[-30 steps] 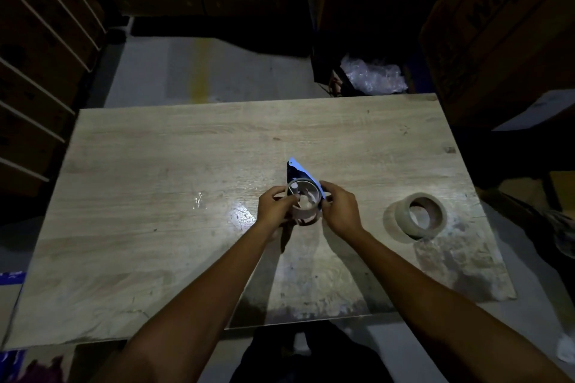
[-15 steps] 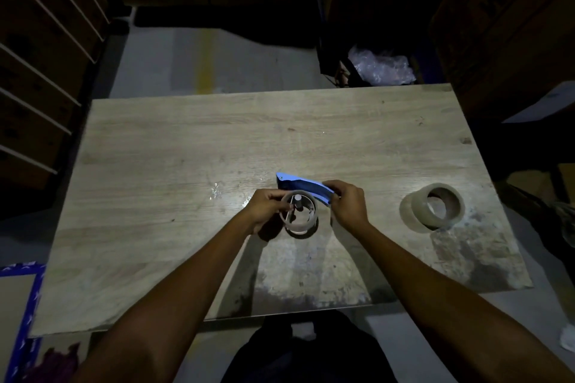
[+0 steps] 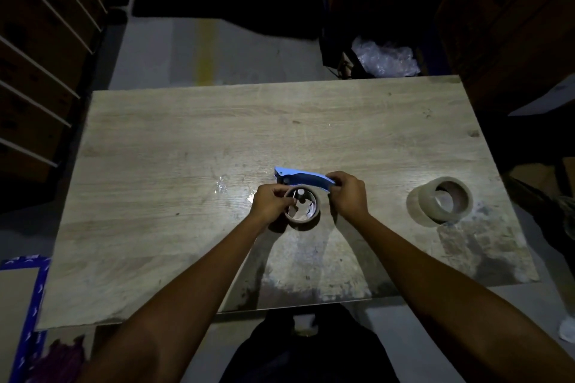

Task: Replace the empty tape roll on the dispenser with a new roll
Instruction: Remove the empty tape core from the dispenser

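head view, dispenser (image 3: 303, 180) with empty roll (image 3: 304, 217) turned leftward

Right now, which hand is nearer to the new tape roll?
Right. The right hand grips the blue dispenser, left of the new tape roll and apart from it; the left hand, on the empty core, is farther left.

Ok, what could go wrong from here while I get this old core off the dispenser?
The empty core, pinched by your left hand, could come free with a jerk and roll off the table. Your right hand holds the blue dispenser only at one end, so it may twist in that grip.
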